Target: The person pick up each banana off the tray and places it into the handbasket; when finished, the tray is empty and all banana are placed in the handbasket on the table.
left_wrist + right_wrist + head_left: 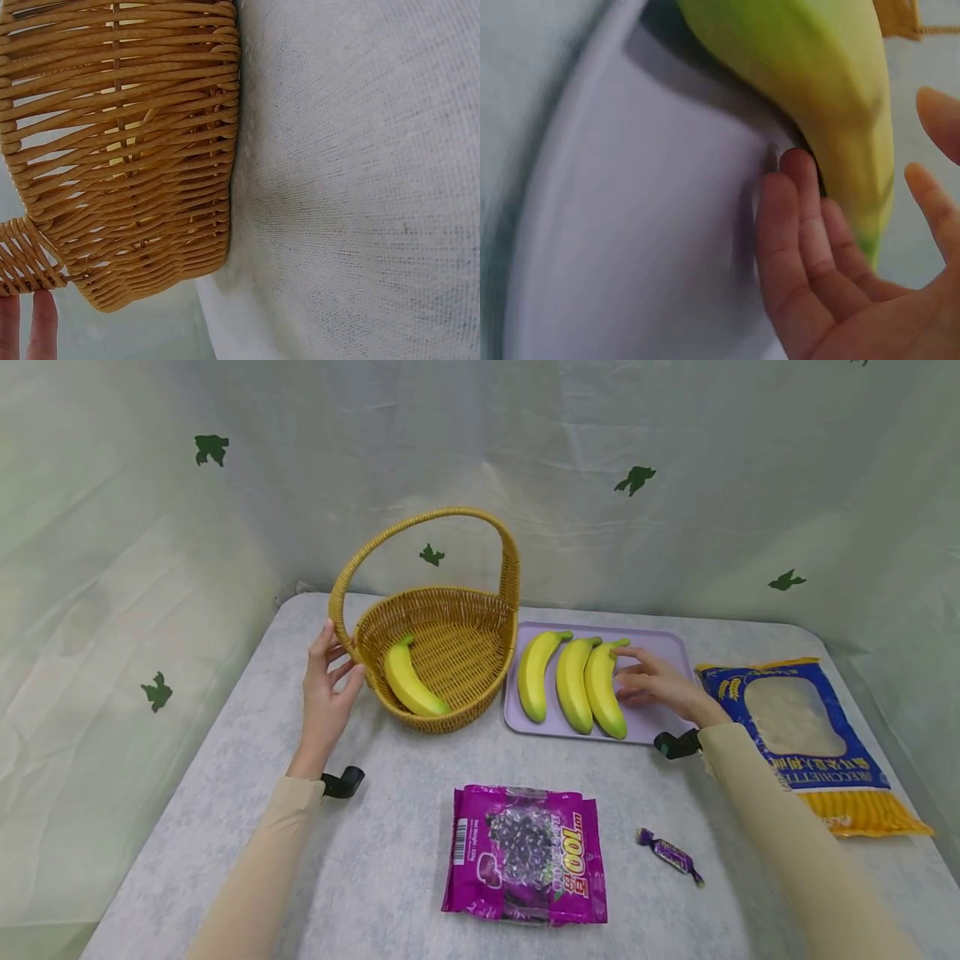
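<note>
Right of the basket [435, 606], a curved yellow banana [602, 689] with green ends lies on a tray [648, 724] beside the right hand [660, 683], its grip relaxed, empty. The left hand [327, 706], grip loose, touches the basket. The head view alone clearly shows another banana [408, 681] inside.

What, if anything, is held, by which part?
Left hand touches the basket at its handle foot; whether it grips cannot be told. Right hand, open beside a banana, holds nothing.

arms [258, 868] extended; left hand [327, 697]: fingers [43, 330] relaxed; right hand [660, 683]: fingers slightly bent
</note>
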{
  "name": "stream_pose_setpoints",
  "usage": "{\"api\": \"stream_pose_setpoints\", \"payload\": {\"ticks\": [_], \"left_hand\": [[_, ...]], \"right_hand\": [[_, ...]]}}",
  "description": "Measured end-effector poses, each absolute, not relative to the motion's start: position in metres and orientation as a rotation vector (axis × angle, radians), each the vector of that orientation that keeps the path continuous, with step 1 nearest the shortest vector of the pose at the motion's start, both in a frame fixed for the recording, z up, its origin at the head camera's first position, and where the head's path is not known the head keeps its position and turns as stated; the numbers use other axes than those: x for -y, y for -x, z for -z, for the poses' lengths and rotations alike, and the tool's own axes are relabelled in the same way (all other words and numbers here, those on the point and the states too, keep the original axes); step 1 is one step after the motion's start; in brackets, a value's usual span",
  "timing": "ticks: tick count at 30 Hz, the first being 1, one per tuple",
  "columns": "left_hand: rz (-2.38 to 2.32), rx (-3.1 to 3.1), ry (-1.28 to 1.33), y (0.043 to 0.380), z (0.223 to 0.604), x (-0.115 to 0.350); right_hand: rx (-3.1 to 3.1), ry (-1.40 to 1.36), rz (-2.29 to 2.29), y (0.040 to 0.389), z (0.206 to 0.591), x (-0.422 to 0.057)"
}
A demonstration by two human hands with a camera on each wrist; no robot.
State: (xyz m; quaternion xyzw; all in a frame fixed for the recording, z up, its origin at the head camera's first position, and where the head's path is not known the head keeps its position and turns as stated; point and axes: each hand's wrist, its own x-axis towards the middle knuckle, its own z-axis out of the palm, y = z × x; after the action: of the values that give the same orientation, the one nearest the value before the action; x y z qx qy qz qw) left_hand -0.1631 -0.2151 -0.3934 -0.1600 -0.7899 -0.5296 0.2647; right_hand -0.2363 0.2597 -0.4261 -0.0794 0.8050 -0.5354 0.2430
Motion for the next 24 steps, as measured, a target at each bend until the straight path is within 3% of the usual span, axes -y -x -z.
{"api": "stream_pose_setpoints", "payload": {"ticks": [24], "left_hand": [[1.421,2.127,0.462,0.163,0.393,0.215]], "right_hand": [[-2.321,0.171,1.372,0.23,0.421,-0.238]]}}
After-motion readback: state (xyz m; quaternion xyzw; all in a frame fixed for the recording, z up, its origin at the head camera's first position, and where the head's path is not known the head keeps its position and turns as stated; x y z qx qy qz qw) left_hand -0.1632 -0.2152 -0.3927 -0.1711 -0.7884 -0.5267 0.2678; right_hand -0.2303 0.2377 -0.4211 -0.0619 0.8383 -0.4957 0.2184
